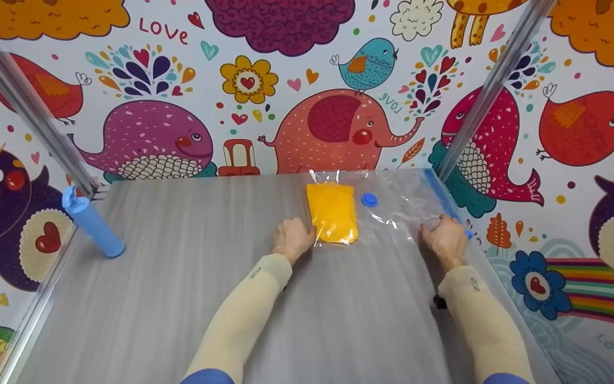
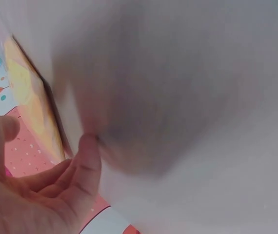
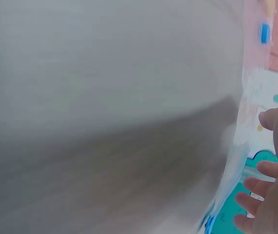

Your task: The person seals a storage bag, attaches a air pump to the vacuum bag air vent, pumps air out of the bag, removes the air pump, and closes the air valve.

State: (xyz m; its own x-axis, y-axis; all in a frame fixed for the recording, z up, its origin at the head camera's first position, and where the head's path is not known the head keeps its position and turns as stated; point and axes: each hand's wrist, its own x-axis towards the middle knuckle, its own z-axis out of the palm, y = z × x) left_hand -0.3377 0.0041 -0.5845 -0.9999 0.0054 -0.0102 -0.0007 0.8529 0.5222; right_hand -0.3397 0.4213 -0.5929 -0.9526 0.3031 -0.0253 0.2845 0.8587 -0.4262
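A clear plastic vacuum storage bag (image 1: 392,223) lies flat at the far right of the table. It has a round blue valve (image 1: 369,200) and a blue strip along its right end. Inside, at its left end, sits a yellow packet (image 1: 332,213), also visible in the left wrist view as a yellow packet (image 2: 31,95). My left hand (image 1: 292,236) is by the packet's lower left corner, fingers loosely bent, fingertips at the table surface, thumb apart. Near the blue strip, my right hand (image 1: 445,239) has its thumb and fingers spread apart (image 3: 275,180); contact with the film is unclear.
A light blue cylinder (image 1: 94,224) with a flip-shaped top stands near the table's left edge. The grey wood-grain table (image 1: 179,229) meets printed walls at the back and sides. Metal posts (image 1: 493,90) rise at the far corners. A small blue piece (image 1: 468,234) shows beyond my right hand.
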